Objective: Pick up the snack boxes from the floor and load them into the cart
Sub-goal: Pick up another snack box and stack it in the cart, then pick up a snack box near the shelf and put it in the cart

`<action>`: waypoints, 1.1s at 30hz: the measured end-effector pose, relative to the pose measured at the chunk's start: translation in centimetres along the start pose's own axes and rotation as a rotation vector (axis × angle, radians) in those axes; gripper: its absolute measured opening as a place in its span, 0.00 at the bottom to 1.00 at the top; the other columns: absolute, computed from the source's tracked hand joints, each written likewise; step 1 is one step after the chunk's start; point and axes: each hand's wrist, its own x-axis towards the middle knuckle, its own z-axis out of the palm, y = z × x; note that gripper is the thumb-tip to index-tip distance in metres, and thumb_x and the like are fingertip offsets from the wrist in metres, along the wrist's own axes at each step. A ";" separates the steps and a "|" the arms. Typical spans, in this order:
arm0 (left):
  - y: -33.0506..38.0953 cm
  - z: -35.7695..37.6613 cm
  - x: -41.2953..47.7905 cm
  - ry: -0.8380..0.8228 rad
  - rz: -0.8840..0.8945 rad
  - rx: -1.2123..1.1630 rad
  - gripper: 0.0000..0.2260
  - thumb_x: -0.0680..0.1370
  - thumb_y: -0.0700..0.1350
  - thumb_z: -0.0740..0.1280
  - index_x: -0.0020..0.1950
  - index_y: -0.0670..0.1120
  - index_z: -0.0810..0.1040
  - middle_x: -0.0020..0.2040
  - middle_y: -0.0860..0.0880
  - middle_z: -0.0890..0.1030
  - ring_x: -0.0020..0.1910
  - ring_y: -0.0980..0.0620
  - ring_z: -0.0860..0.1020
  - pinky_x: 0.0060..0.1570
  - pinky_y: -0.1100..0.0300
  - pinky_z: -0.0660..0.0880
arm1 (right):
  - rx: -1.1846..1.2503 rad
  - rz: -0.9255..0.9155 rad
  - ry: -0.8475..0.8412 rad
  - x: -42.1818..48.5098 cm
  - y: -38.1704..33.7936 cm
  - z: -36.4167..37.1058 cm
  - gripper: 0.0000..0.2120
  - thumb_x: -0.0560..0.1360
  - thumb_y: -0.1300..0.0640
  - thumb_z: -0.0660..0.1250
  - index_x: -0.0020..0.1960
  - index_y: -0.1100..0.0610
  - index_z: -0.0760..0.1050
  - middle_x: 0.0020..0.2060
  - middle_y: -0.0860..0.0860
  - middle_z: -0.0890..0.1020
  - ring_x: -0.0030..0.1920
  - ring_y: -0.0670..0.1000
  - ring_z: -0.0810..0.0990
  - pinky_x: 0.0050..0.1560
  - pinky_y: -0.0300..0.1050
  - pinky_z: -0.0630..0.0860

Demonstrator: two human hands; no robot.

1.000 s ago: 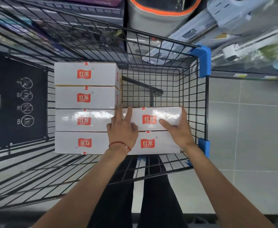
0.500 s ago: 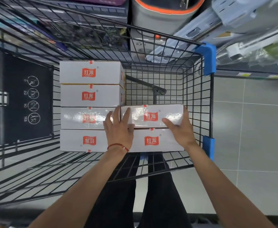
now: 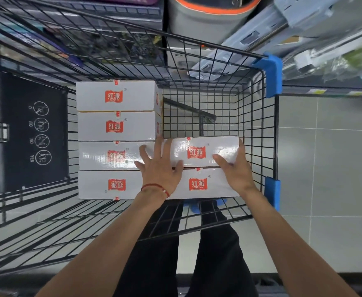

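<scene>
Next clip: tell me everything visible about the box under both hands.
The box is white, long and flat, glossy as if film-wrapped, with a red logo on top. It lies flat in the cart, right column, just behind the nearer box. The left hand rests flat on its left end, the right hand on its right end.

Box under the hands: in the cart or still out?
In. The snack box lies flat, logo up, inside the wire cart, beside a neighbouring box; left hand and right hand rest on it.
</scene>
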 end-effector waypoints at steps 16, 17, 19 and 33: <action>5.0 -3.3 -4.9 -0.126 0.060 -0.063 0.30 0.82 0.52 0.60 0.82 0.53 0.52 0.82 0.47 0.53 0.80 0.42 0.52 0.78 0.46 0.53 | 0.014 -0.105 0.016 -4.7 -2.3 -2.6 0.34 0.79 0.64 0.70 0.81 0.56 0.60 0.70 0.50 0.74 0.69 0.53 0.75 0.75 0.53 0.69; 5.9 -3.4 -6.1 -0.088 0.088 -0.112 0.30 0.82 0.51 0.60 0.82 0.52 0.53 0.81 0.46 0.55 0.79 0.43 0.53 0.78 0.48 0.53 | 0.007 -0.162 0.031 -6.0 -2.5 -3.2 0.33 0.79 0.64 0.70 0.81 0.56 0.62 0.73 0.52 0.73 0.70 0.54 0.74 0.75 0.55 0.69; 7.8 -3.6 -8.6 -0.028 0.150 -0.187 0.29 0.82 0.49 0.61 0.81 0.51 0.56 0.80 0.46 0.59 0.78 0.44 0.57 0.78 0.52 0.55 | 0.054 -0.238 0.034 -8.4 -2.7 -4.6 0.29 0.80 0.64 0.68 0.79 0.56 0.66 0.73 0.53 0.74 0.68 0.53 0.76 0.73 0.53 0.71; 25.7 1.2 -25.5 0.049 0.509 -0.286 0.22 0.79 0.41 0.66 0.74 0.46 0.70 0.66 0.43 0.76 0.64 0.45 0.74 0.67 0.54 0.69 | 0.426 -0.254 0.362 -24.6 5.9 -22.3 0.20 0.81 0.65 0.66 0.71 0.55 0.73 0.58 0.48 0.80 0.54 0.45 0.80 0.50 0.26 0.73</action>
